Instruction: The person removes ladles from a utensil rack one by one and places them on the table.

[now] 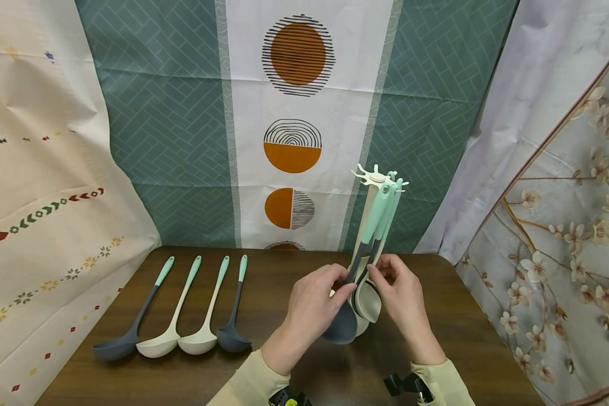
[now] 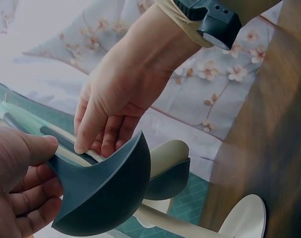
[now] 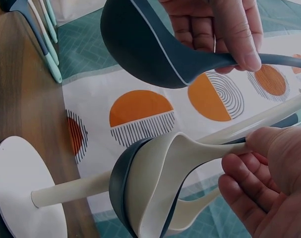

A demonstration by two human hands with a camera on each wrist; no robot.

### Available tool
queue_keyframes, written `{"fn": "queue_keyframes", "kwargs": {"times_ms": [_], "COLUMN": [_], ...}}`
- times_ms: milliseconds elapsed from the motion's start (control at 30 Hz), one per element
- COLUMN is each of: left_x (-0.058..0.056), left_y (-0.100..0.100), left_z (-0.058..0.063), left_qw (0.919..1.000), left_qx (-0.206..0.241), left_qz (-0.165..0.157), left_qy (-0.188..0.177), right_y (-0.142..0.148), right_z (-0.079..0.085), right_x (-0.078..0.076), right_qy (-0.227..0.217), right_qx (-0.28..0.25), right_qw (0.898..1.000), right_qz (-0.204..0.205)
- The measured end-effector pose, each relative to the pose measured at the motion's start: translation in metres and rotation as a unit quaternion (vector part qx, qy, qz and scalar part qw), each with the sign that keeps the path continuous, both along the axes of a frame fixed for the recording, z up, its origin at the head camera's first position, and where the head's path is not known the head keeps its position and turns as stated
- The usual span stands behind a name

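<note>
A cream utensil stand with a ring of hooks rises at the right of the table, several mint-handled ladles hanging from it. My left hand pinches a dark grey ladle by its neck, just above the bowl. On the other side my right hand pinches a cream ladle low on its handle. Another dark ladle nests behind that cream bowl in the right wrist view. The stand's pole meets a round white base on the table.
On the left of the brown wooden table, a dark ladle, two cream ladles and another dark ladle lie in a row, handles pointing away. Patterned cloth hangs behind the table and along both sides.
</note>
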State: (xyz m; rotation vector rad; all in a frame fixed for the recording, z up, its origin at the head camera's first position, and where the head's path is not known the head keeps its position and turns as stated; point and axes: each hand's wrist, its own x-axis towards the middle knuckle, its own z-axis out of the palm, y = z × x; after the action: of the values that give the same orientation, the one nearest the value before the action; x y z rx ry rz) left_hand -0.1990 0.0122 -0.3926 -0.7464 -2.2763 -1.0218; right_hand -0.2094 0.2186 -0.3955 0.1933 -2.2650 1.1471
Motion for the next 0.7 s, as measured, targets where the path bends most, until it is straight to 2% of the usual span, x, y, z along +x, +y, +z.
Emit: {"fn": "queue_keyframes", "kwargs": {"times_ms": [333, 700], "left_x": [0.006, 0.009], "left_y": [-0.004, -0.016], "left_z": [0.002, -0.005], "left_qw": [0.9999, 0.9996], "left_qx": [0.009, 0.014], "left_qz": [-0.003, 0.017], "left_qy": [0.006, 0.018], "right_y": [0.000, 0.001], "right_z": [-0.002, -0.004], "right_x": [-0.001, -0.002], "right_qy": [-0.001, -0.002], "right_qx": [0.003, 0.007], "right_qw": [1.000, 1.000], "right_qz": [-0.003, -0.005]}}
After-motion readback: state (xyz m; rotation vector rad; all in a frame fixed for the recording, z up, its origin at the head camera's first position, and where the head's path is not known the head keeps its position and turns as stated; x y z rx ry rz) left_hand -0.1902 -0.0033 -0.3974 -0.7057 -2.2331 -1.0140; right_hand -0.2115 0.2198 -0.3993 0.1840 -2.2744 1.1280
